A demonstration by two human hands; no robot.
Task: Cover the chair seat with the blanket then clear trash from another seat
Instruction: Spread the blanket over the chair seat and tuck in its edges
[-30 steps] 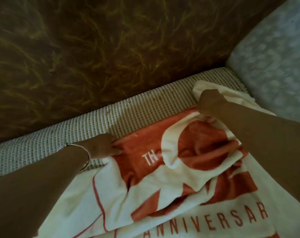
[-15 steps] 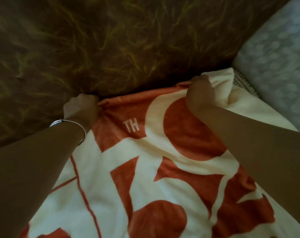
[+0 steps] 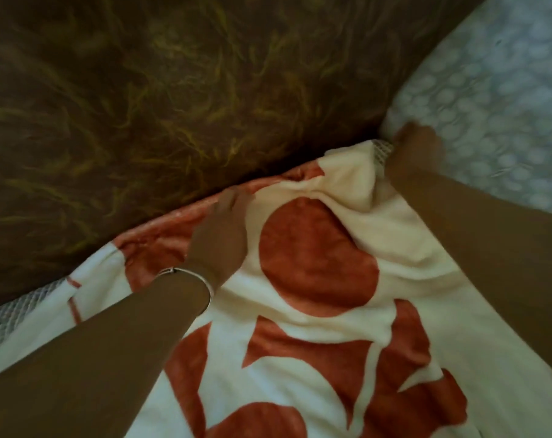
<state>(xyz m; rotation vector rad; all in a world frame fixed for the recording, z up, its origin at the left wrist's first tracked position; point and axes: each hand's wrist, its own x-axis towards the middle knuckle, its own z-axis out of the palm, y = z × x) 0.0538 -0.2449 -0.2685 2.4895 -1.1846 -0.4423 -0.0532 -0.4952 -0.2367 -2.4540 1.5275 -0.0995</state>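
Blanket is now drawn to the backrest; left hand flat, released; right hand, at 1 o'clock, grip untellable.

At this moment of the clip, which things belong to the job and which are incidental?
In the job:
cream fleece blanket with rust-red shapes
pale woven seat cover, mostly covered
left hand, flat on the blanket
right hand, at the blanket's far corner

Incidental:
brown and yellow patterned backrest
pale blue dotted fabric
silver bangle

Home living rm: upholstered chair backrest, fleece blanket.
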